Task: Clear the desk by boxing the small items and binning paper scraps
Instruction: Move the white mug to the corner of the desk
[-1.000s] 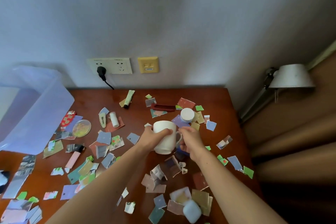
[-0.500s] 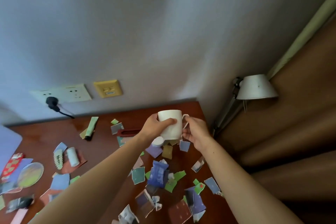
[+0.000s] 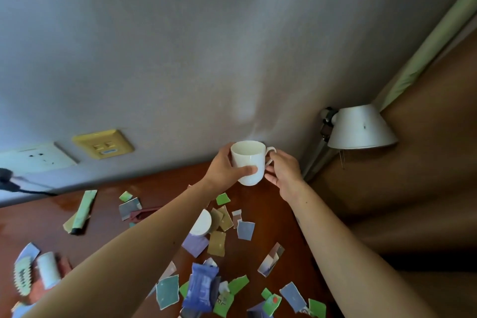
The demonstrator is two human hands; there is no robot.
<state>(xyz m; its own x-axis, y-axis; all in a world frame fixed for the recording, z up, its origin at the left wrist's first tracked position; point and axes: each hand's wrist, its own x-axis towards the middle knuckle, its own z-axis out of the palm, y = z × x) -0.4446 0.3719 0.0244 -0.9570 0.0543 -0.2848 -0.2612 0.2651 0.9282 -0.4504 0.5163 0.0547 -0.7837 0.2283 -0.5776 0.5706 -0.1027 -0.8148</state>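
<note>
A white mug [image 3: 249, 162] is held upright over the far right corner of the wooden desk [image 3: 160, 183], close to the wall. My left hand [image 3: 224, 169] grips its body, thumb across the front. My right hand [image 3: 282, 171] pinches its handle. Coloured paper scraps [image 3: 245, 230] litter the desk below. Among them lie a blue packet [image 3: 202, 289], a white round lid [image 3: 202, 223], a green tube [image 3: 82, 212], a white cylinder [image 3: 47, 270] and a comb-like clip [image 3: 23, 276].
A white lamp shade [image 3: 361, 128] hangs just right of the mug, beyond the desk's edge. On the wall sit a yellow socket plate [image 3: 103, 143] and a white one [image 3: 33, 157] with a black plug [image 3: 6, 182]. A brown headboard fills the right.
Both hands have carried the mug up and toward the far right corner. The view has swung right and up, so the clear box at the left is out of sight.
</note>
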